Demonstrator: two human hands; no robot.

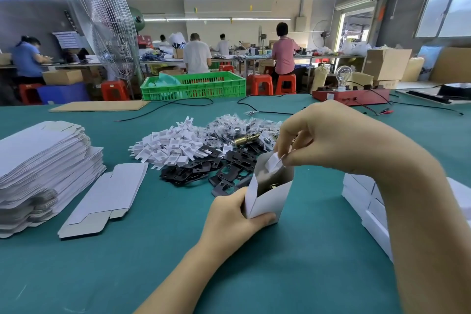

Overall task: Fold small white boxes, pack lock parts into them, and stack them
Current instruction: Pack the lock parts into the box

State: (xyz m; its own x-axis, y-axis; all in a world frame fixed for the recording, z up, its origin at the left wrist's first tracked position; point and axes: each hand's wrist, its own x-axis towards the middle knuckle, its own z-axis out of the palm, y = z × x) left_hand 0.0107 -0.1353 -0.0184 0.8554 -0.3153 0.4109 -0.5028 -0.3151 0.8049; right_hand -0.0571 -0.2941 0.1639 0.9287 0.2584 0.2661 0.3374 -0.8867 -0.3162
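Note:
My left hand (pixel 230 214) grips a small white box (pixel 270 200) standing upright on the green table, its top open. A brass part shows inside it. My right hand (pixel 328 135) pinches a small white card insert (pixel 272 160) at the box's mouth. Behind the box lie black metal lock plates (pixel 204 171), a heap of white card inserts (pixel 173 145), bagged screw packets (pixel 229 125) and a brass latch bolt (pixel 246 140). Flat unfolded boxes sit in a tall stack (pixel 40 173) at left, with one flat blank (pixel 107 196) beside it. Packed white boxes (pixel 362 196) are stacked at right.
A cardboard sheet (pixel 99 106) and black cables (pixel 178 107) lie at the table's far side. A red test fixture with a bulb (pixel 351 95) stands far right. A green crate (pixel 193 85), a big fan (pixel 102 20) and seated workers are beyond the table.

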